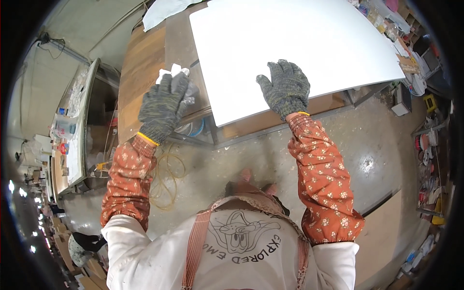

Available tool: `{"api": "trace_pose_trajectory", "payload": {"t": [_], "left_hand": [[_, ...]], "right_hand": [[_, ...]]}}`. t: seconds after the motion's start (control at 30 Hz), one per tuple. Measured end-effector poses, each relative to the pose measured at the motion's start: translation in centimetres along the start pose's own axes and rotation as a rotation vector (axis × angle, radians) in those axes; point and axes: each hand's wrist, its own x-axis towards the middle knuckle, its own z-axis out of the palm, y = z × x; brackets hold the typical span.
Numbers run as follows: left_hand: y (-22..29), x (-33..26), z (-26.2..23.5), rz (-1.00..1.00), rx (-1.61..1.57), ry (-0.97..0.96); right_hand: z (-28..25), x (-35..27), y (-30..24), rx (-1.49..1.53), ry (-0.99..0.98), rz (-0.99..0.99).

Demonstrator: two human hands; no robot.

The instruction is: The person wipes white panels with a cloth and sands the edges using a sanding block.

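Observation:
A large white panel lies on the workbench, reaching past its front edge on the right. My right hand, in a dark grey-green knit glove, rests flat on the panel near its front edge, fingers spread and holding nothing. To the left of the panel, my left hand in a matching glove is closed over a crumpled white cloth above the brown bench top. Beside its fingers shows a crumpled, clear plastic-like piece, partly hidden by the glove.
The bench has a brown wooden top. A pale sheet hangs over its far left corner. A second table stands at the left. A yellow hose lies coiled on the floor. Shelves with clutter line the right side.

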Motion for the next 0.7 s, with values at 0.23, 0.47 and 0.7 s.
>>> {"api": "trace_pose_trajectory", "payload": {"t": [0.23, 0.47, 0.7], "left_hand": [[4.8, -4.5, -0.9, 0.022, -0.249, 0.215], [3.2, -1.1, 0.3, 0.177, -0.059, 0.324], [2.6, 0.2, -0.2, 0.324, 0.023, 0.345]], "right_hand": [[0.5, -0.5, 0.7, 0.012, -0.003, -0.014], [0.7, 0.0, 0.8, -0.042, 0.001, -0.072], [0.4, -0.2, 0.1, -0.078, -0.019, -0.068]]}}
